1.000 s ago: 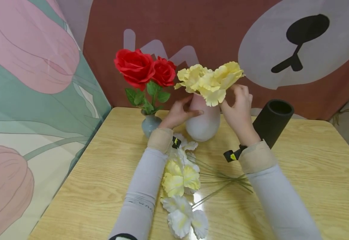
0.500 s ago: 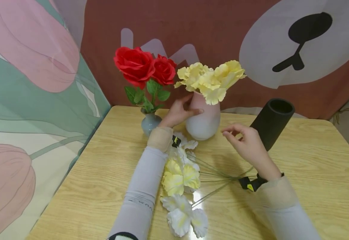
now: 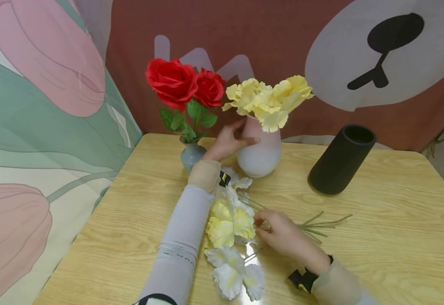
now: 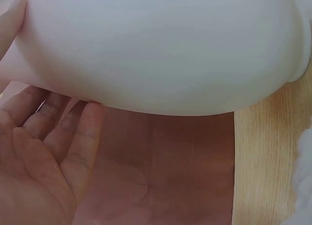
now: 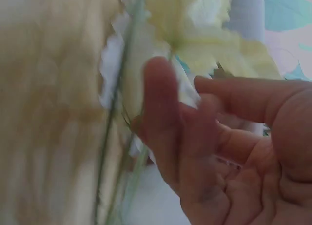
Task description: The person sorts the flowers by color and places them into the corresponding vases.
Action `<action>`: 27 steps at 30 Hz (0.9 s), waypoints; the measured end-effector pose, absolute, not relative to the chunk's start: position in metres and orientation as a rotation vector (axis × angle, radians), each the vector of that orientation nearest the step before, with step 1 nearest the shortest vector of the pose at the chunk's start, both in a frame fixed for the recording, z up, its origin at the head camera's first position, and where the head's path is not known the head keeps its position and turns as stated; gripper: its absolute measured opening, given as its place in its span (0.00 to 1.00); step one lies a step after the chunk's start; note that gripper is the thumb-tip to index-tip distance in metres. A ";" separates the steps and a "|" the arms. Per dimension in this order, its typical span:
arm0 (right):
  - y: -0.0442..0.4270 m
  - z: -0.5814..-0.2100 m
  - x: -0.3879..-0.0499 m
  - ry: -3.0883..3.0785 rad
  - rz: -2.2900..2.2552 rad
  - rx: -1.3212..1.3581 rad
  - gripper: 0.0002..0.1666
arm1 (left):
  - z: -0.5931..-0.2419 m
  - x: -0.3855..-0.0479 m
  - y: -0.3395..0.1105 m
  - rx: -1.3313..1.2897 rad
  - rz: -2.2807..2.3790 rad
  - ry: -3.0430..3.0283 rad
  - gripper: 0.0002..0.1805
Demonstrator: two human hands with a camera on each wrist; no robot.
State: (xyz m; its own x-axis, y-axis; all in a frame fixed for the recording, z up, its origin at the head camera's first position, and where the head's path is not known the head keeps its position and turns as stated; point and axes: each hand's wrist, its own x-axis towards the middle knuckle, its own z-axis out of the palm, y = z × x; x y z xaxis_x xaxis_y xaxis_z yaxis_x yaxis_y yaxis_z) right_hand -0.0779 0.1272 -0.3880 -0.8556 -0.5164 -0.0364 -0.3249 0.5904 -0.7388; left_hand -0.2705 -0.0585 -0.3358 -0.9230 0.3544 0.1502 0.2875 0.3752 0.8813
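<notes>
My left hand [image 3: 227, 143] grips the neck of a pink-and-white vase [image 3: 260, 154], thumb in front and fingers behind it. In the left wrist view the fingertips touch the vase's smooth side. Yellow artificial flowers [image 3: 269, 101] stand in that vase. My right hand [image 3: 284, 237] is low over the table, beside a loose pale yellow flower [image 3: 223, 226]. In the right wrist view, blurred, its thumb and fingers are apart near the petals, and thin green stems [image 5: 109, 127] run past the fingertips. A white flower [image 3: 233, 275] lies nearer the front, and more white petals [image 3: 241, 182] lie behind.
Two red roses [image 3: 172, 82] stand in a small blue-grey vase [image 3: 192, 156] left of my left hand. A black cylinder vase [image 3: 340, 161] stands at the right. Loose stem ends [image 3: 321, 224] spread across the wooden table [image 3: 389, 254]. A printed cloth [image 3: 206, 25] hangs behind.
My right hand has left the yellow flowers in the vase and come down and left to the loose flowers on the table. My left hand has stayed on the vase.
</notes>
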 end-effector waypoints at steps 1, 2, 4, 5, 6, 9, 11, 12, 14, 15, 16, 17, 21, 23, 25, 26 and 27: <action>0.125 -0.391 -0.077 2.551 -1.143 -0.679 0.04 | -0.336 -0.270 -0.058 0.596 1.611 2.554 0.44; 0.124 -0.393 -0.076 2.528 -1.156 -0.669 0.04 | -0.336 -0.270 -0.058 0.600 1.609 2.556 0.44; 0.122 -0.397 -0.074 2.504 -1.168 -0.647 0.04 | -0.336 -0.270 -0.058 0.608 1.606 2.560 0.44; 0.121 -0.398 -0.074 2.494 -1.178 -0.631 0.05 | -0.336 -0.270 -0.058 0.610 1.605 2.562 0.44; 0.120 -0.399 -0.074 2.506 -1.172 -0.622 0.06 | -0.336 -0.270 -0.058 0.608 1.603 2.565 0.44; 0.118 -0.399 -0.074 2.547 -1.148 -0.589 0.06 | -0.336 -0.270 -0.059 0.603 1.612 2.565 0.44; 0.117 -0.399 -0.074 2.586 -1.128 -0.573 0.06 | -0.336 -0.270 -0.059 0.601 1.621 2.559 0.44; 0.117 -0.399 -0.074 2.609 -1.114 -0.564 0.07 | -0.336 -0.271 -0.059 0.606 1.624 2.556 0.43; 0.116 -0.399 -0.075 2.622 -1.116 -0.535 0.09 | -0.336 -0.271 -0.059 0.616 1.630 2.550 0.43; 0.115 -0.400 -0.075 2.628 -1.120 -0.518 0.09 | -0.337 -0.271 -0.059 0.620 1.631 2.548 0.43; 0.115 -0.400 -0.076 2.637 -1.123 -0.501 0.09 | -0.337 -0.271 -0.058 0.625 1.631 2.549 0.42; 0.114 -0.400 -0.076 2.646 -1.127 -0.487 0.09 | -0.337 -0.271 -0.059 0.629 1.631 2.550 0.42; 0.114 -0.401 -0.078 2.698 -1.099 -0.462 0.13 | -0.336 -0.269 -0.059 0.633 1.636 2.558 0.42; 0.114 -0.400 -0.080 2.721 -1.089 -0.464 0.20 | -0.337 -0.269 -0.060 0.633 1.638 2.559 0.42; 0.116 -0.398 -0.082 2.716 -1.088 -0.446 0.25 | -0.337 -0.269 -0.060 0.633 1.639 2.558 0.42; 0.116 -0.397 -0.082 2.704 -1.102 -0.431 0.29 | -0.337 -0.269 -0.060 0.632 1.640 2.556 0.42; 0.118 -0.396 -0.083 2.701 -1.116 -0.424 0.30 | -0.337 -0.269 -0.060 0.632 1.637 2.558 0.42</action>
State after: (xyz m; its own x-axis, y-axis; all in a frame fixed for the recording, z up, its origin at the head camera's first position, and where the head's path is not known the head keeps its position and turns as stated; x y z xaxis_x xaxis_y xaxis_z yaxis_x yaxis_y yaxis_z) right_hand -0.0826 0.1176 -0.3961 -0.9414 -0.3313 -0.0638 -0.1896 0.6758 -0.7123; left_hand -0.2686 -0.0601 -0.3373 -0.9163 0.3568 0.1821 0.3147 0.3602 0.8782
